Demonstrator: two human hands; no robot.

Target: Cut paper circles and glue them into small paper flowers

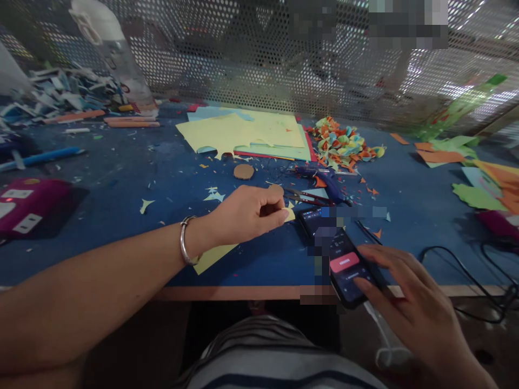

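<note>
My left hand [247, 215], with a silver bangle at the wrist, pinches a small piece of yellow paper [289, 215] between thumb and fingers above the blue table. My right hand [405, 286] has its fingers apart at the right edge of a black phone [348, 282], the thumb over its lit screen. The phone lies near the table's front edge. Yellow paper [214, 257] shows partly under my left wrist. Dark scissors [310, 198] lie just beyond the hand, and a brown disc [244, 172] rests farther back.
Paper sheets [263, 129] and a heap of coloured scraps [344, 143] lie at the back. A blue glue gun [330, 181] is behind the phone. A magenta box [34, 205] and a bottle [125, 65] stand left. Black cables [458, 256] run at right.
</note>
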